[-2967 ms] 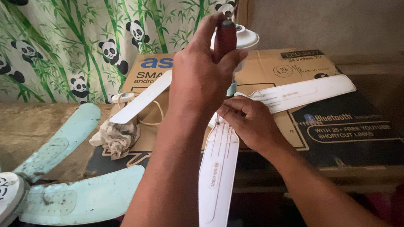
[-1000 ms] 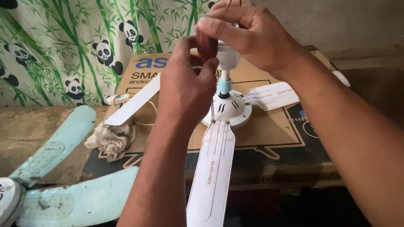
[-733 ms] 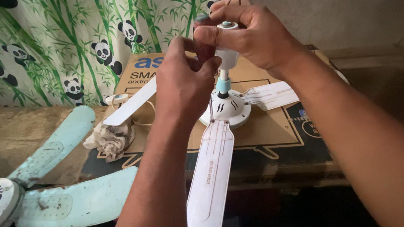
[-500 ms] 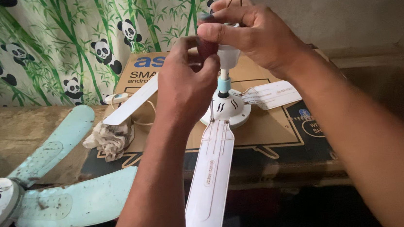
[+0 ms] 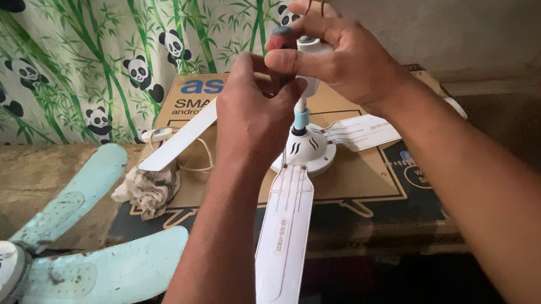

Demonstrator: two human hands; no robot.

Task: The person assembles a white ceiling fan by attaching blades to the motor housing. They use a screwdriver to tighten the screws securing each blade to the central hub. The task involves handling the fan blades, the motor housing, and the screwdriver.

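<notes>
Both hands have barely shifted — right hand (image 5: 341, 61) and left hand (image 5: 257, 114) stay clasped around the white ceiling fan's (image 5: 303, 149) upright downrod, above the cardboard box (image 5: 358, 183) — nearest blade pointing toward the viewer.

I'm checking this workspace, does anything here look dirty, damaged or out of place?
Yes. The pale blue ceiling fan lying at lower left has grimy, stained blades. A crumpled rag sits on the cardboard box under a blade of the white ceiling fan that both hands are working on.
</notes>
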